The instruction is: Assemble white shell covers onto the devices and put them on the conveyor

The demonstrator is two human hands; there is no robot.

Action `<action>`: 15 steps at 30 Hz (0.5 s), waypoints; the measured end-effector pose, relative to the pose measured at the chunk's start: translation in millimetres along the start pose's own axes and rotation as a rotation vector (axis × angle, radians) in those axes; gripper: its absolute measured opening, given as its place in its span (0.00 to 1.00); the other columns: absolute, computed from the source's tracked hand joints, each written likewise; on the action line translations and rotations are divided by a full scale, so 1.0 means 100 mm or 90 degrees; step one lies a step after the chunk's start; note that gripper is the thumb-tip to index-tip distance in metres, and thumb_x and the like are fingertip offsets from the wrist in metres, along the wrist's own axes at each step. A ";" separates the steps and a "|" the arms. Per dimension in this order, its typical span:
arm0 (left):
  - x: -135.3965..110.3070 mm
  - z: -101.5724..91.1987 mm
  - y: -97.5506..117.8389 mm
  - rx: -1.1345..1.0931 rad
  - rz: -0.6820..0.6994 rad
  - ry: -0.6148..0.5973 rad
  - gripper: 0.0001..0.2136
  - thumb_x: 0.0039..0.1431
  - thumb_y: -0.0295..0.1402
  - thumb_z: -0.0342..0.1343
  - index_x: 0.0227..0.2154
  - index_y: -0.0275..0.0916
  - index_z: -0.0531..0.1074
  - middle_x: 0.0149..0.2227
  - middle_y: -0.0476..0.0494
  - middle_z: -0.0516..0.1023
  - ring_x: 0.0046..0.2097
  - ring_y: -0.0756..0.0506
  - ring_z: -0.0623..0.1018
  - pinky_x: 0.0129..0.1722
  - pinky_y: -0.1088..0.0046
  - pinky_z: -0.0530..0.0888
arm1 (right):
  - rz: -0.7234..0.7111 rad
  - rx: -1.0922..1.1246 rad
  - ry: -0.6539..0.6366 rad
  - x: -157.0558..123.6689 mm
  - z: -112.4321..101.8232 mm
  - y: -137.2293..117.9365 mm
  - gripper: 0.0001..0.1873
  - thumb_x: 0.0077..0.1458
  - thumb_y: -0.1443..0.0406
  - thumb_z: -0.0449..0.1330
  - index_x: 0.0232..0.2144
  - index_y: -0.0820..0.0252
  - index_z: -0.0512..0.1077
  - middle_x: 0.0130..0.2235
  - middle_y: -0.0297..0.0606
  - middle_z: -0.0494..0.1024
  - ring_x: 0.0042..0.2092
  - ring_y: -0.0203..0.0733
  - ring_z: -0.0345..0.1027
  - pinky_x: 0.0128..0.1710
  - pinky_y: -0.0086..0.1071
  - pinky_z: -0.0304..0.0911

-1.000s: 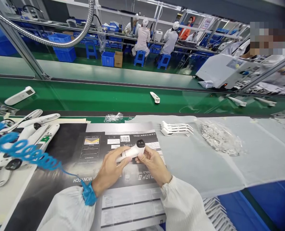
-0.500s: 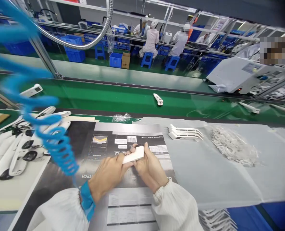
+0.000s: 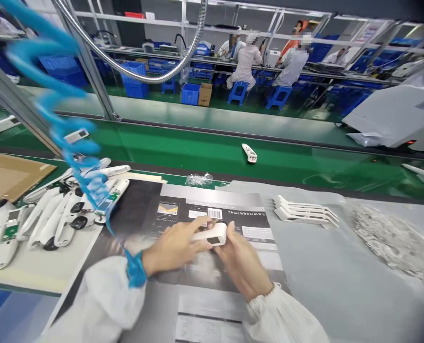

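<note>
Both hands hold a white plastic handheld device (image 3: 212,234) low over a dark printed sheet (image 3: 212,209). My left hand (image 3: 174,247) grips its left end with the fingers closed over the top. My right hand (image 3: 242,267) cups the right end from below, and the fingers hide part of the casing. A blue wrist strap (image 3: 136,269) circles my left wrist, and its coiled blue cord (image 3: 72,128) rises blurred toward the upper left. Several open white device casings (image 3: 57,219), some showing green circuit boards, lie to the left of the sheet.
A stack of white plastic parts (image 3: 303,212) and a clear bag of small parts (image 3: 390,240) lie on a grey sheet to the right. Beyond is a green conveyor belt (image 3: 197,147) carrying a white device (image 3: 249,152). Co-workers (image 3: 243,62) sit at a far line.
The view has swung left and shows more of the casings. The device has turned in my hands, and its round black end no longer shows on top.
</note>
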State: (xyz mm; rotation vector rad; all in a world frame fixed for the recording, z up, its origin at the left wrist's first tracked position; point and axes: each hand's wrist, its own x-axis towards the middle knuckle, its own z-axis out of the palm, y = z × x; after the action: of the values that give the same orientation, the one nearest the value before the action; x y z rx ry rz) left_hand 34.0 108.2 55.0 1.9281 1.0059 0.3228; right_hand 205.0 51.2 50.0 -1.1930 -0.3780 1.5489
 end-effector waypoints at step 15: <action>1.23 -1.53 -0.90 0.355 -0.237 0.324 0.18 0.57 0.28 0.52 0.51 0.31 0.71 0.52 0.26 0.73 0.55 0.28 0.71 0.54 0.48 0.67 | -0.202 -0.536 0.162 0.93 -0.81 -0.90 0.21 0.48 0.49 0.64 0.38 0.58 0.76 0.44 0.45 0.81 0.48 0.51 0.73 0.52 0.46 0.66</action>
State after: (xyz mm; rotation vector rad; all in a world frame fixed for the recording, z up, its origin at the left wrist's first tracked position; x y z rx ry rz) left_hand -22.6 316.2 45.2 2.1260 1.9245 0.3494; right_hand 330.5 136.2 37.0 -1.8346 -1.0546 0.9431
